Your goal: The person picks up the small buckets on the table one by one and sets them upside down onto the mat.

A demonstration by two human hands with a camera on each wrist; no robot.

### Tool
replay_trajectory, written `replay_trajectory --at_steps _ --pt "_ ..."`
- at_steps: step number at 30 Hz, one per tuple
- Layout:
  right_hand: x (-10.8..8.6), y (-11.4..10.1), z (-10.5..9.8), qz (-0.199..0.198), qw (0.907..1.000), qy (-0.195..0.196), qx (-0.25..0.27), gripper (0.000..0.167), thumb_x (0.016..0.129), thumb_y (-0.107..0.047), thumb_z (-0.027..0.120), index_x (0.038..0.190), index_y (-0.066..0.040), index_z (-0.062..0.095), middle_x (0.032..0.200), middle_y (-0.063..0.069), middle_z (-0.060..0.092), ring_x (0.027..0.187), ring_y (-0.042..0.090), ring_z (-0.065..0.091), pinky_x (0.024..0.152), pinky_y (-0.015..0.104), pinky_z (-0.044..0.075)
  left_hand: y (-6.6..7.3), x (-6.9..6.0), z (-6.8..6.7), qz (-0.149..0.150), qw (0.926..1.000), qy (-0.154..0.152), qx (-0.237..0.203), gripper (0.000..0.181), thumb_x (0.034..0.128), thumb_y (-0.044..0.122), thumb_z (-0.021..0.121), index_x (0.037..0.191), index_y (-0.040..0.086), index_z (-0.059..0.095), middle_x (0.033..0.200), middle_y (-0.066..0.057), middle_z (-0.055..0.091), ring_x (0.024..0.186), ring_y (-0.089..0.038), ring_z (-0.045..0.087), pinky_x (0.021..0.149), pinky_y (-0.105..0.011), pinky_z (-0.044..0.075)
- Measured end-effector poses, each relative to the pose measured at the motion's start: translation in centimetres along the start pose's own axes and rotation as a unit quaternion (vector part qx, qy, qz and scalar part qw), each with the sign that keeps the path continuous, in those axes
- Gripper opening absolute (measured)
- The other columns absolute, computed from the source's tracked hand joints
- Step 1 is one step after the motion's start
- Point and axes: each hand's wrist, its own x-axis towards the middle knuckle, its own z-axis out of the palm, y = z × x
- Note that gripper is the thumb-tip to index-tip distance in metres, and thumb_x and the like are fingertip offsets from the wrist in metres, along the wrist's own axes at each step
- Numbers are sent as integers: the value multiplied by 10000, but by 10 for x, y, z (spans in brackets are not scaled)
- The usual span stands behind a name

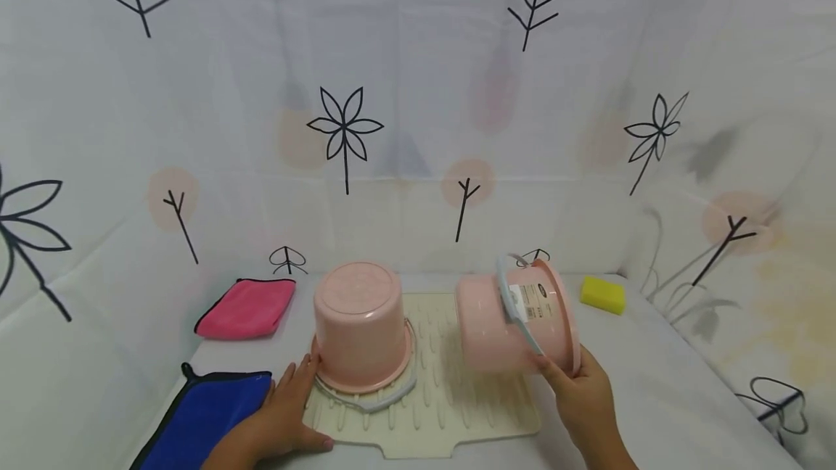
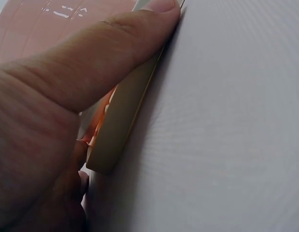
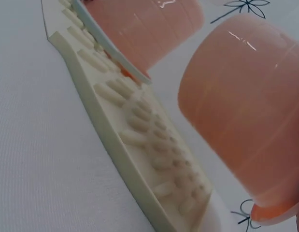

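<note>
In my right hand (image 1: pixel 588 405) I grip a pink bucket (image 1: pixel 483 325) by its rim, thumb outside near the grey handle (image 1: pixel 511 303). It is tipped on its side above the right part of a cream ridged drying mat (image 1: pixel 470 419), its mouth facing right. A second pink bucket (image 1: pixel 358 318) stands upside down on the left part of the mat, its handle (image 1: pixel 382 399) lying around the rim. My left hand (image 1: pixel 281 412) rests at the mat's left front corner, fingers extended beside that bucket's rim. The thumb (image 2: pixel 106 53) lies along the mat's edge.
A pink cloth (image 1: pixel 248 308) with black trim lies at the back left. A blue cloth (image 1: pixel 209 419) with black trim is close to my left hand. At the back right sits a yellow sponge (image 1: pixel 602 294). A patterned curtain (image 1: pixel 418 93) hangs behind the white table surface (image 1: pixel 666 390).
</note>
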Motion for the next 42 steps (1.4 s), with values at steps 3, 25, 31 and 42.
replay_trajectory --at_steps 3,25,31,42 --pt "-3 1 3 0 9998 -112 173 676 909 -416 815 1394 -3 591 1234 165 705 927 58 603 766 114 519 -1 -1 -1 7 10000 30 5 1527 550 591 991 1698 141 90 1718 -266 174 1567 -565 48 1184 -786 7" --pt "-8 -6 8 446 9909 -377 1216 663 952 -412 758 1440 -31 520 1169 -5 685 995 6 666 819 128 541 69 -19 -39 462 9473 2623 -1782 831 991 430 717 1644 162 277 1639 -115 353 1484 -379 380 1191 -589 378" --pt "-9 -7 9 556 9905 -564 1121 704 949 -470 736 1482 -73 504 1305 78 656 1020 12 660 838 152 539 105 -21 -34 1132 9063 3663 -1780 412 1002 227 713 1388 130 607 1363 16 622 1244 -164 607 1046 -113 456" --pt "-10 -4 10 325 9899 -633 1225 692 982 -428 709 1493 -25 473 1394 162 598 1046 -41 652 868 161 565 165 13 -21 2109 9269 2180 -2210 484 966 206 742 1427 197 595 1330 25 630 1212 -150 605 1064 -407 530"
